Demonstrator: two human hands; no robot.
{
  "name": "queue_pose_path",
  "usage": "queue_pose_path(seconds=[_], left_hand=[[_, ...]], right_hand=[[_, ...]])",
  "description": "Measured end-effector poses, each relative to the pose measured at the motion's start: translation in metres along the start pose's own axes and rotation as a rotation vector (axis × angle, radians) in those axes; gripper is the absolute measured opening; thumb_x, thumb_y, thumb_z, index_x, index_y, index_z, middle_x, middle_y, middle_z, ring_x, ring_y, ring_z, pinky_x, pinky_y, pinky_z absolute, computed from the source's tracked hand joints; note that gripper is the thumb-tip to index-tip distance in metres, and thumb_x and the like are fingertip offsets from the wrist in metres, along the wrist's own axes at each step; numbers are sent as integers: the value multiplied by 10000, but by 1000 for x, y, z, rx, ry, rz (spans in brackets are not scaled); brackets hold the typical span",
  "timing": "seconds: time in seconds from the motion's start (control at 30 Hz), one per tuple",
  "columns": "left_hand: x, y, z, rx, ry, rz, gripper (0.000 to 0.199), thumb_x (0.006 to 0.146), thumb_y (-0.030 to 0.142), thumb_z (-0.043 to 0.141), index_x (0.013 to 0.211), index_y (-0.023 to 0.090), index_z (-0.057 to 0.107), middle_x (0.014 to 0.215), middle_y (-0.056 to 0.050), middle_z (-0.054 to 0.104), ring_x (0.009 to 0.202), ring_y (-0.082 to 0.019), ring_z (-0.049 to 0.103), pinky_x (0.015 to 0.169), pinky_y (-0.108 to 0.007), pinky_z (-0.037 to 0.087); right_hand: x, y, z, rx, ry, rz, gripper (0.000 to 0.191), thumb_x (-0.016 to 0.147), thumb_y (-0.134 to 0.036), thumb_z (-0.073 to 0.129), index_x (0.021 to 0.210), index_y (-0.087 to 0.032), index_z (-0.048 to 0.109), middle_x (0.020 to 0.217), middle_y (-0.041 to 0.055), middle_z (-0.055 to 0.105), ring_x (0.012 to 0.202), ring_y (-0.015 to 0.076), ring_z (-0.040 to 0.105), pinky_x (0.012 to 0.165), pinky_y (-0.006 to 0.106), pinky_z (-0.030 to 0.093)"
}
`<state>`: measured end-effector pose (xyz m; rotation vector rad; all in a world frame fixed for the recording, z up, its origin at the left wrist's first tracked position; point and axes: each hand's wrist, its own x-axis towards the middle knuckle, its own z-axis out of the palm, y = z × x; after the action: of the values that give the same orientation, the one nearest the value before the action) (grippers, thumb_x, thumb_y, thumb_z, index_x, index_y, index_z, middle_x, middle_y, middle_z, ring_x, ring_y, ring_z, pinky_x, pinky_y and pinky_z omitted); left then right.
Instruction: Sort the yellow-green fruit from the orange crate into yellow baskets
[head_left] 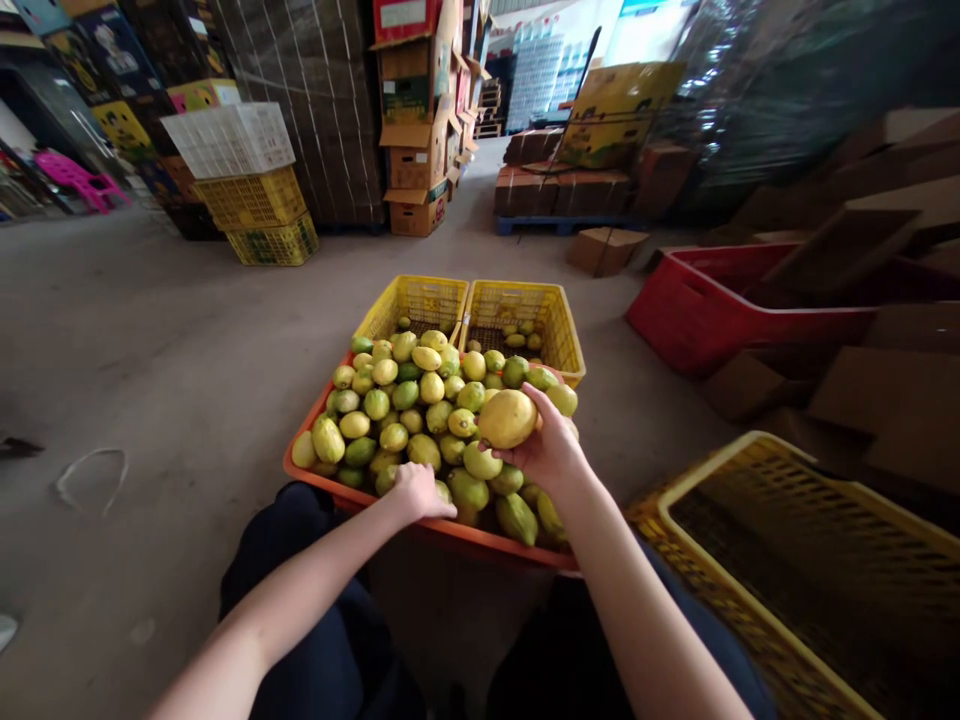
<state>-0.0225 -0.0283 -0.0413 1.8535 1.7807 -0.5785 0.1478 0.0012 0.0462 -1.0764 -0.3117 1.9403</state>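
Yellow lemon [506, 420], plump oval, R hand [549, 445] cupped round it, L hand [420, 492] on pile [409, 395], grip unclear

The person's forearms [637, 585] are bare as far as they show, slim and smooth, tapering toward equally bare hands [553, 448]. The trousers [322, 650] are dark navy, plain and softly creased, rounding over the left knee [281, 520] and nearly black where shadow falls.
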Motion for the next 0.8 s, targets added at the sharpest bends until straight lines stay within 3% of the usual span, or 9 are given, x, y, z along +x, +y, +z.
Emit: queue_pose_path(seconds=[0.1,0.17,0.23,0.33,0.43,0.53,0.67,0.8], left_hand=[[-10,-22,-22,-178,-131,53,748,889,627,637,1453,135,620,1495,-230,642,1299,-390,666,1022,-444,571],[-17,-38,-36,-475,-226,161,656,958,590,547,1441,151,607,1483,-181,663,1201,-325,723,902,-382,615],[-24,-50,-47,-740,-284,238,601,1028,575,396,1439,182,590,1415,-120,714,1186,-269,728,895,-343,611],[-31,-57,-55,-1248,-363,268,763,1044,639,108,1427,173,575,1295,-133,757,1155,-268,730,902,-378,610],[-34,-53,-54,-1641,-393,296,942,968,720,-25,1332,141,622,1206,-175,764,1092,-296,732,876,-417,614],[-36,-47,-50,-1957,-281,354,874,972,723,45,1218,167,673,1137,-157,765,1127,-284,718,926,-411,611],[-37,-45,-52,-2486,-24,326,539,1020,590,330,1170,205,676,954,-86,756,1035,-238,748,908,-386,630],[-38,-48,-60,-2799,-133,228,333,999,464,528,1120,200,692,870,-40,754,811,-207,760,778,-356,640]], right_hand=[[-2,2,3,-44,27,16,350,1031,-441,474,1155,-170,657,667,63,733,412,218,654,336,297,533],[-3,3,5,-61,52,9,349,1035,-430,461,1165,-163,645,676,71,740,436,229,670,336,304,539],[-2,6,7,-43,67,-25,340,1022,-427,491,1178,-167,642,680,67,740,480,242,695,351,314,556],[0,11,11,-1,62,-89,323,1013,-444,520,1149,-184,655,673,49,729,520,238,708,369,305,565],[3,17,16,-3,45,-120,311,1027,-446,494,1065,-186,660,679,51,725,506,225,693,363,300,554],[6,24,18,-4,6,-142,259,991,-435,564,1016,-194,655,695,45,726,514,222,695,377,308,562],[8,31,18,-20,-29,-175,185,885,-372,700,950,-206,650,689,39,734,496,213,684,375,296,556],[8,34,16,-55,32,-170,204,873,-414,712,845,-223,647,601,17,697,388,167,585,294,255,456]])
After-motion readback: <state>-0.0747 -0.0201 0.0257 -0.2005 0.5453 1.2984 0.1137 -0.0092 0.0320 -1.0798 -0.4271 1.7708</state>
